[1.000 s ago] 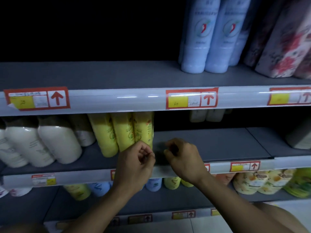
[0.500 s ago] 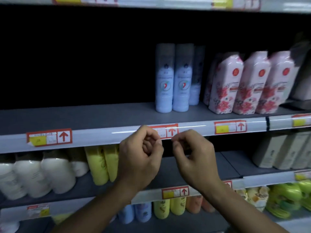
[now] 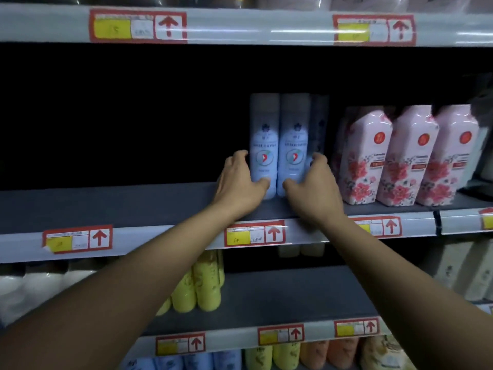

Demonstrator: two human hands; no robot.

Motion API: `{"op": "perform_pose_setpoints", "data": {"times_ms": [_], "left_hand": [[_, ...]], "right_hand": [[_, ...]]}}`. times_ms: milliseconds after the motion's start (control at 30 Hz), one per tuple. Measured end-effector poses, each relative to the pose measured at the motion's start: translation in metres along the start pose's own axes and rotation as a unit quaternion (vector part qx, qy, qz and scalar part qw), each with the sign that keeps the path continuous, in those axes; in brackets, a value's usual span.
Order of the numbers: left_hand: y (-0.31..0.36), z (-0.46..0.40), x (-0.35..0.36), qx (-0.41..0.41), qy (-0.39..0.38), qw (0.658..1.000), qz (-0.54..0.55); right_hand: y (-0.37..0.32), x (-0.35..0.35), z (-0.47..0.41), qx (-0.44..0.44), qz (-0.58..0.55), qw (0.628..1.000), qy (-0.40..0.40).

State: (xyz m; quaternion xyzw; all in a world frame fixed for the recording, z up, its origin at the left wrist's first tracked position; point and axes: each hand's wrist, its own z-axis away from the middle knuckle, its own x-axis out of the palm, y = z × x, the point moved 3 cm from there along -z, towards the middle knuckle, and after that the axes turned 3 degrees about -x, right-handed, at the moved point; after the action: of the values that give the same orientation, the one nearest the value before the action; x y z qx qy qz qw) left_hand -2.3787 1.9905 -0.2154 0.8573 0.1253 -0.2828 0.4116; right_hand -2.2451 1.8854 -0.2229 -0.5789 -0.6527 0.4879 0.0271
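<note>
Pale blue plastic marks the two tall, round bottles that are being handled; they stand upright, side by side and touching, near the front edge of the grey shelf [image 3: 106,206], about midway along its visible length. The left bottle [image 3: 264,145] is clasped by the left grip [image 3: 238,182], with fingers curled round its left side and the thumb laid across its front near the base. The right bottle [image 3: 293,145] is clasped in the same way by the right grip [image 3: 314,188], fingers round its right side and thumb low on the front. A third bottle [image 3: 319,126] of the same shape is seen just behind, in shadow. To the left of the left grip a long stretch of bare, matt shelf board runs into darkness, and dark height is left above the caps. Just to the right, pink floral packs [image 3: 410,156] with slanted shoulders are ranked close together. A glossy rail with a red-framed price tag [image 3: 254,233] runs along the shelf's front edge, below the wrists. On the shelf beneath, smooth yellow bottles [image 3: 200,284] are grouped.
</note>
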Motion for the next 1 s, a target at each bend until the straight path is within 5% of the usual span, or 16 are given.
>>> {"op": "perform_pose_setpoints", "data": {"times_ms": [500,1000], "left_hand": [[-0.005,-0.021,0.004,-0.045,0.040,0.995,0.081],[0.021,0.066,-0.061,0.114,0.107,0.973,0.171]], "right_hand": [[0.000,0.011,-0.011,-0.021,-0.002,0.999,0.027],[-0.025,-0.036,0.059,-0.141,-0.093,0.982,0.086]]}}
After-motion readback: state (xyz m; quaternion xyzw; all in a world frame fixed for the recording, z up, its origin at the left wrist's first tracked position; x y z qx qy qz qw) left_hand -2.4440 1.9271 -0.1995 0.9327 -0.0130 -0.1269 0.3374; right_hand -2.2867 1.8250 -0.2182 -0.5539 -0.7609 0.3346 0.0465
